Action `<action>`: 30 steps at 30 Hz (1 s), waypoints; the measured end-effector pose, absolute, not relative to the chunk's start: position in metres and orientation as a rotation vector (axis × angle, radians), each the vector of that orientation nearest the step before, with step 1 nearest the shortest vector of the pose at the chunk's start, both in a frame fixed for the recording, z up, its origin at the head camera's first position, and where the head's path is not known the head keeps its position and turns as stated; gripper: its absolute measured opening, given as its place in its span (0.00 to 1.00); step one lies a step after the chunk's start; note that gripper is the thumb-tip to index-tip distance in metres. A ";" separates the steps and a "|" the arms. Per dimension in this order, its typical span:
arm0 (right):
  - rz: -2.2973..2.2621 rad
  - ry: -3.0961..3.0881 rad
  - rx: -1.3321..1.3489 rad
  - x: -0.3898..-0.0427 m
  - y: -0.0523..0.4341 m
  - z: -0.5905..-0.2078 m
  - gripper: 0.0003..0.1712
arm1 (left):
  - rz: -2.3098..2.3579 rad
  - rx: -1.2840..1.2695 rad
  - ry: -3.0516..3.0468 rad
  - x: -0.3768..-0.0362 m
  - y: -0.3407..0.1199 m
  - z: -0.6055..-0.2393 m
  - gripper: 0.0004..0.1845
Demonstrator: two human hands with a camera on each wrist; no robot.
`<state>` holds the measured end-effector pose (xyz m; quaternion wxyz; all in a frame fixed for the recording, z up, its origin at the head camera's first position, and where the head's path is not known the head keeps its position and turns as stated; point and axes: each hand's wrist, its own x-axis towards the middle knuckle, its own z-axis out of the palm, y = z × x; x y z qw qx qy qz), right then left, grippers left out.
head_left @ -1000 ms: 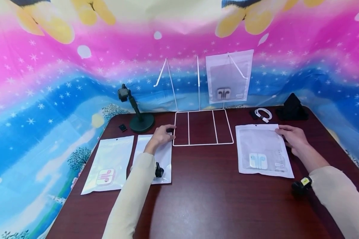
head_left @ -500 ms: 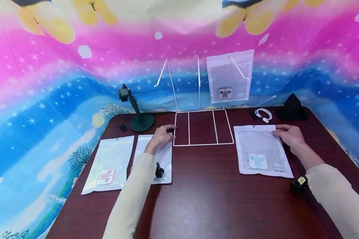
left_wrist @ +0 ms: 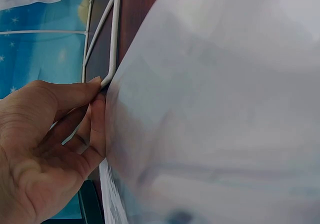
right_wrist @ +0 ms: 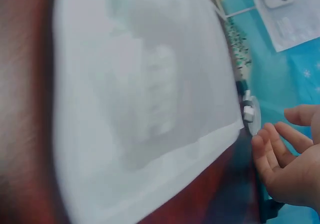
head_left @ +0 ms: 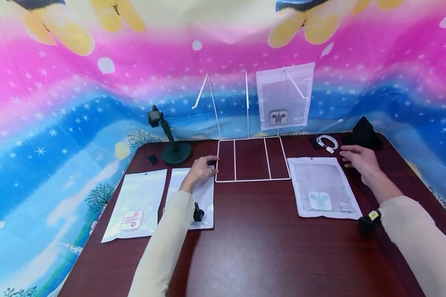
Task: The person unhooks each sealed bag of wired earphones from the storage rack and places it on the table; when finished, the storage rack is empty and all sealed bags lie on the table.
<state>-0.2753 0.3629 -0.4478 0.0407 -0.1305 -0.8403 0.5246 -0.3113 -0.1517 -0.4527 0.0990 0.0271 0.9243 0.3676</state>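
Tabletop [head_left: 245, 231]: 4 earbud pkts [head_left: 323, 187]

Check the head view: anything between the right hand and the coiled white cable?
Nothing: only bare table separates the right hand from the white cable, head view.

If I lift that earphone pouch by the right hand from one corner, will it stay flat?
Probably not: the earphone pouch looks like thin film, so it should droop. Its earphones sit near one end, likely swinging that end down. The glossy tabletop may let it slide.

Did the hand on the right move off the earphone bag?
Yes. The right hand has lifted off the earphone bag and moved toward the white cable at the table's far edge.
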 end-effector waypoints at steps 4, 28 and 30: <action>1.687 -2.490 -0.341 -0.285 0.360 -0.429 0.32 | 1.088 0.082 2.733 -0.311 -0.151 -0.453 0.27; 1.892 -2.374 -0.115 -0.342 0.284 -0.296 0.41 | 1.069 0.103 2.754 -0.310 -0.151 -0.451 0.27; 1.942 -2.377 -0.119 -0.347 0.279 -0.293 0.44 | 1.071 0.098 2.758 -0.311 -0.152 -0.452 0.27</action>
